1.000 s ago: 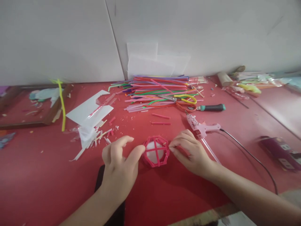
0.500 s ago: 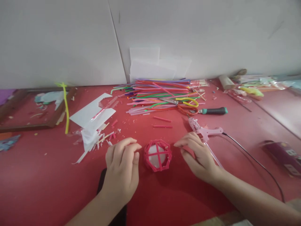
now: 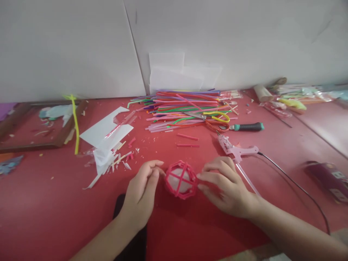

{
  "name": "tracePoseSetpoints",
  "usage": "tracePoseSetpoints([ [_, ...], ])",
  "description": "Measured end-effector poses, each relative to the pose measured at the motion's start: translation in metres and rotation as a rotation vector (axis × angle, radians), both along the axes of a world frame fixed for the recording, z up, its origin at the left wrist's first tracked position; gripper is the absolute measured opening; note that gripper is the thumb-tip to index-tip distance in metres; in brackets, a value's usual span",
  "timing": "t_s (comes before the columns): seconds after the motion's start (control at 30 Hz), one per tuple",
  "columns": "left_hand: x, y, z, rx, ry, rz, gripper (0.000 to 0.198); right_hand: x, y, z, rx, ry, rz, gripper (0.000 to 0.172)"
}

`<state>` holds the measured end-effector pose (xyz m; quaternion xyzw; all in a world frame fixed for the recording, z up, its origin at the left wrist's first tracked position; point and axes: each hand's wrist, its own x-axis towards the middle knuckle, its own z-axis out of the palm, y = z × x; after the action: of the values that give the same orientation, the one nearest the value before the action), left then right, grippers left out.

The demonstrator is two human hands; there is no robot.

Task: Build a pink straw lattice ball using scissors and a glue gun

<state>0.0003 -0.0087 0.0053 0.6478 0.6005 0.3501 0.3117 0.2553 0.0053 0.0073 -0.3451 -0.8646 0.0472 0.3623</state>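
A small pink octagonal frame [image 3: 179,178] made of sticks or straws stands on the red table, with crossed bars over its top and a white base inside. My left hand [image 3: 145,188] is at its left side, thumb and fingers bent together, one fingertip reaching the rim. At the opposite side my right hand [image 3: 224,185] pinches the rim with thumb and fingertips. Two loose pink sticks [image 3: 188,145] lie just behind the frame. Beyond my right hand rests a pink glue gun [image 3: 236,149] with a clear glue stick and a black cord.
Colourful pipe cleaners [image 3: 187,105] are piled against the wall, with scissors [image 3: 217,116] and a dark-handled cutter [image 3: 247,127] nearby. Cut white paper [image 3: 106,127] and scraps lie left. A dark flat object [image 3: 136,243] is under my left forearm; a maroon pouch [image 3: 326,179] sits right.
Both hands have closed in on the pink frame from its two sides. The frame has turned slightly, its crossed bars now slanting.
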Motion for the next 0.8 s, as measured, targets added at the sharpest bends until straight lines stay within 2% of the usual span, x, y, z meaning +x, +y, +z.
tracePoseSetpoints([
  [0.2,0.0020,0.0009,0.0063,-0.040,0.029,0.001,0.024,0.0045,0.0057,-0.0015,-0.052,0.043,-0.076,0.031],
  [0.4,0.0050,-0.0010,0.0109,0.040,0.059,-0.073,0.017,0.0035,0.0027,0.0028,-0.114,0.072,0.053,0.031],
  [0.57,0.0054,-0.0051,0.0081,0.161,0.073,-0.123,0.006,0.0044,0.0016,0.0066,-0.123,0.038,0.109,0.027],
  [0.7,0.0056,-0.0077,0.0042,0.248,0.114,-0.211,0.008,0.0045,0.0009,0.0061,-0.112,0.000,0.152,0.030],
  [0.8,0.0057,-0.0087,0.0026,0.324,0.169,-0.203,0.010,0.0034,0.0003,0.0059,-0.088,-0.023,0.203,0.032],
])
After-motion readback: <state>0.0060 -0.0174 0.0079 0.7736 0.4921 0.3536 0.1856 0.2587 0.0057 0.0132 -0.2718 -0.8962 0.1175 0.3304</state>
